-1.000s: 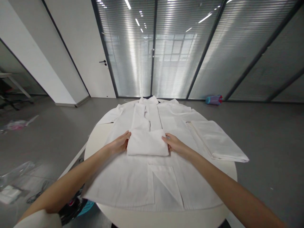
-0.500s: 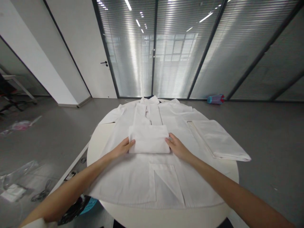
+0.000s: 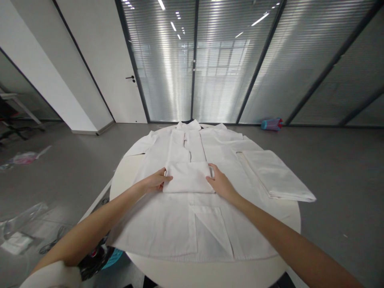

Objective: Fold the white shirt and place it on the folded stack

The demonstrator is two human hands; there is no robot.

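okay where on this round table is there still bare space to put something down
Bare tabletop shows on the round table along its left edge, beside the spread white garment, and in a narrow strip at the near rim. The middle is crowded: left hand and right hand flank the small folded cloth; the folded cloth fills the right.

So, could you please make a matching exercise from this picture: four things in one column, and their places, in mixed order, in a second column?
Things:
1. small folded cloth
2. long folded cloth
3. coat collar
4. blue and red object

Places:
A. on the floor by the glass wall
B. between the left hand and the right hand
C. at the table's far edge
D. on the table's right side

Pairs: 1-B, 2-D, 3-C, 4-A
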